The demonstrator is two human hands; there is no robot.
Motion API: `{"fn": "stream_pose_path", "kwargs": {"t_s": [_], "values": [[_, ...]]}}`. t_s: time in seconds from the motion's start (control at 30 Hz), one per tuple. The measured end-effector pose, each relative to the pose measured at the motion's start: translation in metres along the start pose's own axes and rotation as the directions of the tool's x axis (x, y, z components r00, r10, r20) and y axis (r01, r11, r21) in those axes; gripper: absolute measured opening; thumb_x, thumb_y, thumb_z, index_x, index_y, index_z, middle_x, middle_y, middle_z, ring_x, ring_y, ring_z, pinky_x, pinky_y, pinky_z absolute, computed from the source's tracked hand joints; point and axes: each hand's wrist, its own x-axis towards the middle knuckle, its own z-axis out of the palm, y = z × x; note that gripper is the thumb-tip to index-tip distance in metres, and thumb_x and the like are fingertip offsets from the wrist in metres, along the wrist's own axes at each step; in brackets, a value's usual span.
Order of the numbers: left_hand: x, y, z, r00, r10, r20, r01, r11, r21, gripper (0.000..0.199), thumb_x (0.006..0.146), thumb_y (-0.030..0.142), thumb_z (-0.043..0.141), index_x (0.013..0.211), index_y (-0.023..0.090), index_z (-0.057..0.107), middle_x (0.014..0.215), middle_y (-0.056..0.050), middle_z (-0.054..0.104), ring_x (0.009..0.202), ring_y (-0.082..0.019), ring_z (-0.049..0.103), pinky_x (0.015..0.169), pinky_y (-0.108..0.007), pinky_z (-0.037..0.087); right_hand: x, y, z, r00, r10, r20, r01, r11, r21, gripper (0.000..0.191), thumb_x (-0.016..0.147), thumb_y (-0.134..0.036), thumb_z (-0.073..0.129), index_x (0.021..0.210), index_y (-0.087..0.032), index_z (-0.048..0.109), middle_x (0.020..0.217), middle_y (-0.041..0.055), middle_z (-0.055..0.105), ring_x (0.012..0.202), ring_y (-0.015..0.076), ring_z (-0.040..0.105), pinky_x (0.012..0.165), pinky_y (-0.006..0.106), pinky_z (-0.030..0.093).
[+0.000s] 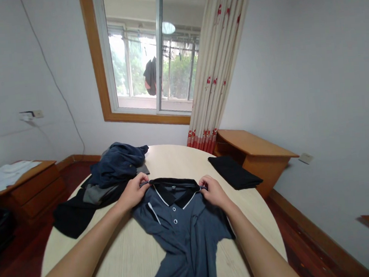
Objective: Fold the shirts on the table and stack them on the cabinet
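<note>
A: In the head view, with the table's (126,255) far edge being taken as twelve o'clock, where is the garment in hand lying?

B: A dark polo shirt (185,224) is being held front up over the middle, its collar (166,195) being turned toward twelve and its body being trailed toward six, where the hem is being cut off by the picture's lower edge.

A: How are the hands being used?

B: At the collar's nine o'clock, one shoulder of the shirt is being pinched by the left hand (136,192), thumb and fingers being set narrow on the cloth. At the collar's three o'clock, the other shoulder is being gripped likewise by the right hand (213,190).

A: How far along is the work being judged?

B: Partway. At two o'clock a folded black cloth (234,172) is lying flat, apparently being finished with. On the shirt, the shoulder line is being drawn fairly straight, but no fold is being seen across the front.

A: And what is being left?

B: The lower body is being bunched below the buttons, so smoothing seems to be lacking there. Between ten and eleven, a heap of clothes (115,164) is lying loose and rumpled, being gripped by neither hand; whether it is being counted as work left cannot be told.
</note>
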Motion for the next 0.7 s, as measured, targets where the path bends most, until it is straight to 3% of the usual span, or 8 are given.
{"fn": "stream_pose_path", "kwargs": {"t_s": [0.23, 0.47, 0.7], "values": [[-0.001, -0.006, -0.003, 0.995, -0.004, 0.1, -0.012, 0.987, 0.16, 0.039, 0.087, 0.055, 0.053, 0.082, 0.019, 0.067, 0.084, -0.005, 0.073, 0.079, -0.023, 0.067, 0.074, -0.031, 0.048, 0.0, 0.004, -0.004, 0.988, 0.151, -0.011, -0.151, 0.988, -0.011, 0.006, 0.074, -0.016, 0.052, 0.077, -0.021, 0.054, 0.07, -0.001, 0.059, 0.066, 0.016, 0.053, 0.063, 0.025, 0.037], [0.002, -0.011, -0.019, 0.983, 0.045, -0.179, 0.014, 0.949, 0.315, 0.034, 0.092, 0.05, 0.05, 0.086, 0.022, 0.069, 0.094, -0.006, 0.073, 0.09, -0.024, 0.066, 0.082, -0.032, 0.047, 0.002, 0.005, -0.011, 0.987, 0.125, -0.1, -0.123, 0.992, 0.032, 0.008, 0.075, -0.025, 0.061, 0.082, -0.02, 0.059, 0.081, 0.0026, 0.065, 0.073, 0.0182, 0.058, 0.071, 0.03, 0.043], [-0.001, -0.025, -0.016, 0.995, -0.099, -0.006, 0.092, 0.899, 0.428, 0.028, 0.089, 0.045, 0.053, 0.084, 0.022, 0.069, 0.095, -0.005, 0.071, 0.09, -0.024, 0.065, 0.076, -0.031, 0.048, 0.004, 0.017, -0.01, 0.974, 0.174, -0.147, -0.179, 0.984, -0.018, 0.015, 0.078, -0.024, 0.059, 0.09, -0.017, 0.065, 0.085, 0.0058, 0.068, 0.08, 0.0197, 0.062, 0.079, 0.033, 0.047]]}}
